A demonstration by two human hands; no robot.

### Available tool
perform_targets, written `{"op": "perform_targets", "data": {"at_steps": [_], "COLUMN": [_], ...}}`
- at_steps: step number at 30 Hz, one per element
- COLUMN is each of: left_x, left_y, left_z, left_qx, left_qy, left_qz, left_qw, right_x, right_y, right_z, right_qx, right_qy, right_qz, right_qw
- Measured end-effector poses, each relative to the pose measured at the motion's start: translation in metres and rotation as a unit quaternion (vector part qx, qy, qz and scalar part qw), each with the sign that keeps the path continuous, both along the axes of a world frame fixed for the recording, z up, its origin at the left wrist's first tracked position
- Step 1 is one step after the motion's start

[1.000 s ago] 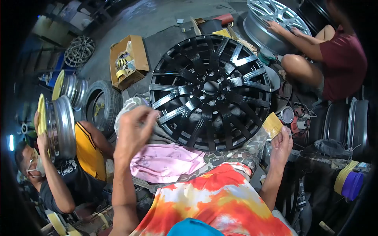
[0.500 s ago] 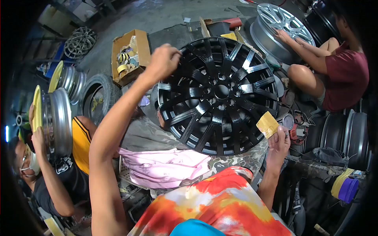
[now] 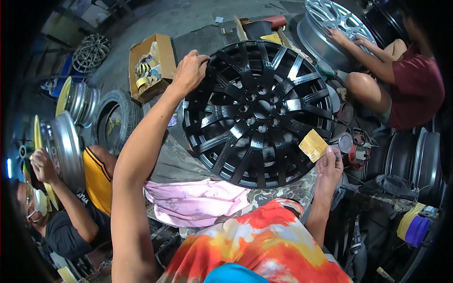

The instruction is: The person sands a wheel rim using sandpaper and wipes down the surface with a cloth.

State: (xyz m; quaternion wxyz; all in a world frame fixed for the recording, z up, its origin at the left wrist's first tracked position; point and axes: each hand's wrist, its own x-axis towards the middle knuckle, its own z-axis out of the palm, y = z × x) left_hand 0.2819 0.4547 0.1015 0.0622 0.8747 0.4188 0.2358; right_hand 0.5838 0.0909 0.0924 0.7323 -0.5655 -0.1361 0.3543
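Observation:
A glossy black multi-spoke wheel (image 3: 262,110) lies face up in front of me, its near edge over camouflage cloth (image 3: 278,193). My left hand (image 3: 190,71) is at the wheel's upper left rim, fingers curled over the edge; whether they pinch anything besides the rim is hidden. In my right hand (image 3: 329,162), a folded yellow sandpaper piece (image 3: 313,145) is pinched between thumb and fingers, just over the wheel's lower right edge. A pink cloth (image 3: 198,202) is spread between the wheel and my body.
A cardboard box (image 3: 165,56) with tape rolls and a tire (image 3: 134,115) are at left. A masked person (image 3: 71,217) sits lower left beside silver wheels (image 3: 68,146). Another person (image 3: 417,92) works on a silver wheel (image 3: 314,45) at upper right. Dark wheels (image 3: 401,153) stand at right.
My left hand has moved up and across to the wheel's upper left rim. My right hand has moved slightly left with the sandpaper. The person at left has lowered a hand from the yellow-edged wheel.

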Motion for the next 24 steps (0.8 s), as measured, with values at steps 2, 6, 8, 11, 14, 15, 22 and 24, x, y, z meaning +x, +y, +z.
{"op": "perform_targets", "data": {"at_steps": [2, 6, 8, 11, 14, 15, 22, 24], "left_x": [0.001, 0.002, 0.004, 0.004, 0.005, 0.003, -0.035, -0.071], "left_y": [-0.003, -0.004, -0.004, -0.005, 0.001, 0.004, 0.038, 0.066], "left_z": [0.001, -0.003, -0.003, 0.002, 0.002, 0.003, 0.017, 0.0], "left_qx": [0.001, 0.028, 0.036, -0.026, -0.058, -0.058, -0.018, -0.05], "left_qy": [0.023, 0.034, 0.032, 0.039, -0.018, -0.018, -0.208, -0.194], "left_qz": [0.005, -0.002, 0.009, 0.027, 0.053, 0.052, 0.186, 0.168], "left_qw": [1.0, 0.999, 0.999, 0.999, 0.997, 0.997, 0.96, 0.965], "right_x": [0.0, 0.001, 0.002, 0.001, 0.0, 0.0, 0.017, 0.032], "right_y": [-0.001, -0.002, -0.004, -0.005, -0.005, -0.006, -0.025, -0.041], "right_z": [0.0, 0.001, 0.001, 0.0, 0.001, 0.001, 0.002, 0.003], "right_qx": [-0.001, -0.007, -0.006, -0.01, -0.014, -0.015, 0.0, -0.009], "right_qy": [0.003, 0.009, 0.013, 0.011, 0.007, 0.008, -0.014, -0.003], "right_qz": [-0.001, -0.004, -0.006, -0.007, -0.004, -0.002, -0.025, -0.037], "right_qw": [1.0, 1.0, 1.0, 1.0, 1.0, 1.0, 1.0, 0.999]}}
